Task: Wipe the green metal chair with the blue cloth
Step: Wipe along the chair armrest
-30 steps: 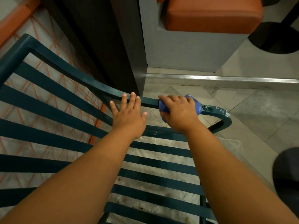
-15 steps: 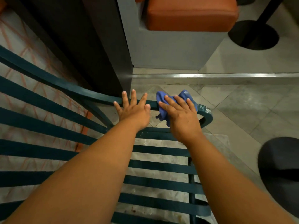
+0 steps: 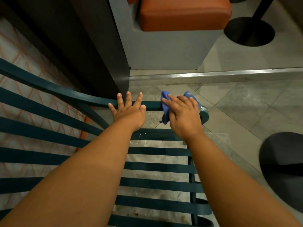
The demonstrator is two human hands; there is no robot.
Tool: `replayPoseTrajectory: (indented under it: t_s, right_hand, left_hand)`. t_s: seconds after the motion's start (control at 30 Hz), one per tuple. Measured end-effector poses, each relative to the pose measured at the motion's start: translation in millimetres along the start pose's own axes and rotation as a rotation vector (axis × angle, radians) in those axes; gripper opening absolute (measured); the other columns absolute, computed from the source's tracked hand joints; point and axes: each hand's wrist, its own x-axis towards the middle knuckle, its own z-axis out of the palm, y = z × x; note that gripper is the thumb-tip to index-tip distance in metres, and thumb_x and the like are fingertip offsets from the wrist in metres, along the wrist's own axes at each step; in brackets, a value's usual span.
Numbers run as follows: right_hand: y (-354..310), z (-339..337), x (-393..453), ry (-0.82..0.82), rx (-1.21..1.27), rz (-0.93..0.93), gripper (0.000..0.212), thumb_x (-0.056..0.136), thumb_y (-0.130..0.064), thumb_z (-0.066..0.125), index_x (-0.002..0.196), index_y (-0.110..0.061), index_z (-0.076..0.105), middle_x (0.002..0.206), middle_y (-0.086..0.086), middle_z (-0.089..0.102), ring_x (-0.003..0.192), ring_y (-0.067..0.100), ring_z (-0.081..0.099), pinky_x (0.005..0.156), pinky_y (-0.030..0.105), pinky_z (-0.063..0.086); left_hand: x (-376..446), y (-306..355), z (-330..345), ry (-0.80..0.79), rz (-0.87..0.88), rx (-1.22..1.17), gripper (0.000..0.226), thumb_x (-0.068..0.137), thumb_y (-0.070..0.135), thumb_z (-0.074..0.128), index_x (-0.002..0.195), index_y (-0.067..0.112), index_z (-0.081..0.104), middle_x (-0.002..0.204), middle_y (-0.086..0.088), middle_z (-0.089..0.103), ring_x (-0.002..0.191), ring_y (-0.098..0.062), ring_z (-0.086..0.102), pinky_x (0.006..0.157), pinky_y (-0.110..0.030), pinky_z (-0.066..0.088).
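left hand (image 3: 129,112) flat on green chair (image 3: 68,95) armrest, right hand (image 3: 183,115) pressing blue cloth (image 3: 164,102), orange cushioned seat (image 3: 183,12) beyond

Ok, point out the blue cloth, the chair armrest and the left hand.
blue cloth (image 3: 165,104): head view, bare fold left of the fingers.
chair armrest (image 3: 91,99): head view, curved top rail.
left hand (image 3: 129,112): head view, back of the hand.

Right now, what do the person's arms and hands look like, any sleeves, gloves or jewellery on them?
Both forearms are bare up to the bottom edge of the picture, so no sleeves show. The left hand and right hand wear no gloves, and no rings, watch or bracelets are visible on either.
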Motion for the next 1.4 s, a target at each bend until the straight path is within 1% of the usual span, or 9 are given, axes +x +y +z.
replayPoseTrajectory:
  t_s: [0.13,0.37,0.57,0.67,0.8,0.97,1.07,1.23,1.4]
  right_hand:
    - [-44.8,7.2,41.6,-0.198,-0.200,0.205,0.027,0.088,-0.031,0.041,0.103,-0.020,0.060,0.101,0.006,0.066,0.101,0.029,0.055,0.098,0.045,0.030]
    - [-35.0,10.4,17.2,-0.150,-0.096,-0.092,0.044,0.098,-0.031,0.036,0.141,-0.026,0.041,0.145,0.001,0.045,0.132,0.023,0.038,0.114,0.044,0.013]
    - [-15.6,-24.2,52.4,-0.367,-0.141,0.418,0.033,0.087,-0.037,0.031,0.083,-0.021,0.060,0.078,0.003,0.060,0.076,0.022,0.052,0.086,0.044,0.031]
    - [-36.7,-18.8,67.7,-0.493,-0.169,0.316,0.030,0.086,-0.034,0.042,0.066,-0.021,0.061,0.067,0.002,0.058,0.067,0.020,0.053,0.078,0.041,0.035]
    - [-28.4,5.5,32.6,-0.157,-0.295,-0.038,0.031,0.095,-0.039,0.034,0.103,-0.020,0.057,0.092,0.003,0.064,0.083,0.024,0.054,0.083,0.042,0.035]
    - [15.7,6.0,-3.1,-0.058,-0.139,-0.297,0.062,0.086,0.003,0.058,0.142,-0.020,0.043,0.149,0.006,0.042,0.138,0.031,0.035,0.117,0.044,0.013]
    - [12.2,-2.9,-11.7,0.077,0.157,-0.196,0.052,0.077,0.014,0.062,0.124,-0.011,0.062,0.136,0.012,0.054,0.130,0.032,0.045,0.114,0.040,0.024]
    - [13.1,-31.2,-15.0,0.436,0.873,0.420,0.049,0.078,0.008,0.052,0.119,-0.020,0.051,0.120,0.004,0.057,0.101,0.008,0.059,0.091,0.025,0.049]
    - [25.5,-30.9,-14.4,0.595,0.596,0.388,0.035,0.078,0.006,0.051,0.110,-0.005,0.058,0.110,0.003,0.052,0.104,0.026,0.055,0.095,0.035,0.045]
  left_hand:
    - [0.0,1.0,-0.4,-0.003,-0.006,0.011,0.051,0.100,0.045,0.009,0.144,0.043,-0.017,0.156,0.000,-0.023,0.139,-0.030,-0.028,0.107,-0.060,-0.016]
    - [-2.0,0.6,-2.9,-0.022,-0.008,-0.007,0.052,0.100,0.045,0.012,0.143,0.046,-0.016,0.156,0.001,-0.024,0.140,-0.028,-0.028,0.106,-0.061,-0.016]
    - [-0.4,0.0,-2.5,-0.018,0.007,0.016,0.052,0.100,0.044,0.009,0.144,0.043,-0.019,0.155,-0.001,-0.026,0.139,-0.030,-0.028,0.106,-0.060,-0.016]
    - [0.8,0.9,-0.9,-0.009,-0.001,0.020,0.053,0.100,0.043,0.010,0.144,0.043,-0.020,0.155,-0.001,-0.026,0.139,-0.030,-0.028,0.107,-0.061,-0.015]
    - [0.4,2.4,-1.0,-0.009,-0.014,0.006,0.052,0.100,0.044,0.011,0.144,0.044,-0.018,0.156,-0.001,-0.025,0.140,-0.029,-0.027,0.107,-0.061,-0.015]
    - [4.1,4.8,-4.1,-0.037,-0.042,0.018,0.053,0.100,0.043,0.014,0.144,0.043,-0.016,0.156,-0.001,-0.024,0.140,-0.029,-0.026,0.106,-0.061,-0.016]
    - [4.4,12.3,-1.0,0.000,-0.059,0.036,0.054,0.101,0.036,0.017,0.147,0.038,-0.011,0.157,-0.003,-0.021,0.142,-0.029,-0.022,0.108,-0.059,-0.013]
    - [-2.6,44.4,13.5,0.103,0.206,0.022,0.056,0.101,0.032,0.021,0.149,0.032,-0.008,0.158,0.002,-0.017,0.143,-0.023,-0.020,0.110,-0.052,-0.013]
    - [10.8,72.2,9.0,0.110,0.283,-0.063,0.056,0.100,0.035,0.018,0.148,0.031,-0.011,0.158,0.004,-0.015,0.143,-0.020,-0.020,0.107,-0.050,-0.017]
